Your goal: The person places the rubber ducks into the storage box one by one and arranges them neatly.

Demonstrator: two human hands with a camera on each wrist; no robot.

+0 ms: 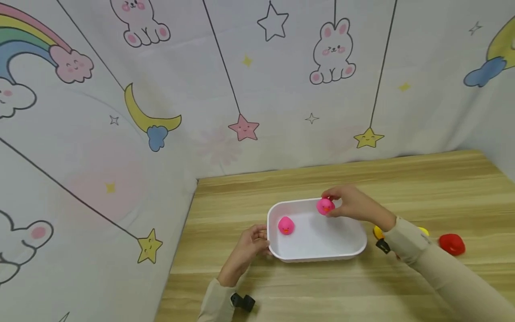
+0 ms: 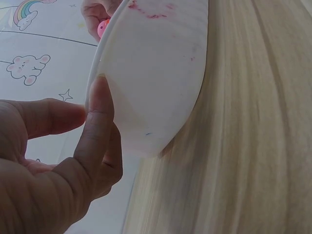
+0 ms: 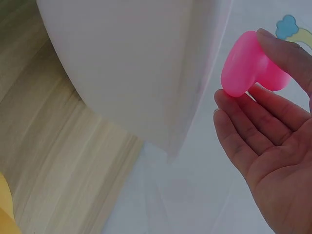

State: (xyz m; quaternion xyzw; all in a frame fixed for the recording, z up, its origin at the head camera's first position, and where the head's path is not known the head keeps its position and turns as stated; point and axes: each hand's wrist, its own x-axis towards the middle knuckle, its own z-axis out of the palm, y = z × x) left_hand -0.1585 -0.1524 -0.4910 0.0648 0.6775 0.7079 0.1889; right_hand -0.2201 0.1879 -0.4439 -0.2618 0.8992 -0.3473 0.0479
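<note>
A white plastic tub (image 1: 318, 237) with rounded corners sits on the wooden table. My left hand (image 1: 251, 243) pinches its left rim between thumb and fingers, as the left wrist view shows with the hand (image 2: 73, 151) close up. Over the tub's far right part, my right hand (image 1: 356, 205) holds a pink rubber duck (image 1: 325, 206), its orange beak facing me. In the right wrist view the thumb and fingertips grip this duck (image 3: 246, 66) above the tub's rim. Another pink rubber duck (image 1: 286, 225) sits inside the tub at the left.
A red object (image 1: 452, 244) lies on the table (image 1: 483, 192) at the right. Yellow objects (image 1: 378, 232) are partly hidden beneath my right sleeve. A printed cloth (image 1: 281, 89) hangs behind the table and along its left side. Each wrist carries a small black camera (image 1: 243, 302).
</note>
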